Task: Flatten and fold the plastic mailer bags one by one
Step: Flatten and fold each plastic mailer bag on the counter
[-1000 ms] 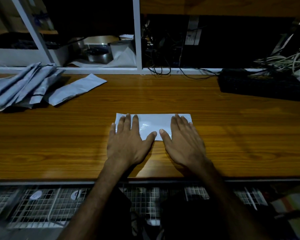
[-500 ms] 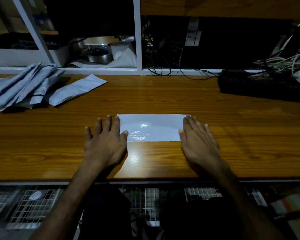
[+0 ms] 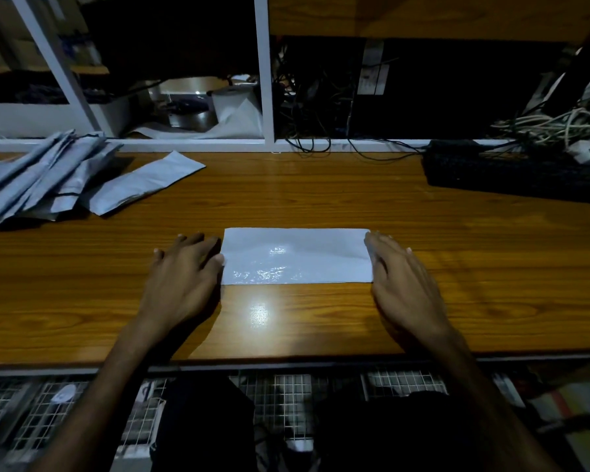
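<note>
Centrally, folded white mailer bag [image 3: 297, 256] lies flat on the desk [image 3: 321, 192]. Left hand [image 3: 181, 281] at its 9 o'clock end, fingers straight, thumb touching the edge. Right hand [image 3: 402, 284] at its 3 o'clock end, fingers flat, spread. Pile of grey mailer bags [image 3: 41, 175] at 10 o'clock, keyboard [image 3: 511, 172] at 2 o'clock.

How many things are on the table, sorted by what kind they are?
Flat mailer bag between the hands: 1
Single bag lying beside the pile: 1
Pile of bags far left, too overlapped to count: 1
Black keyboard: 1
Hands, left and right: 2
Total: 6
</note>
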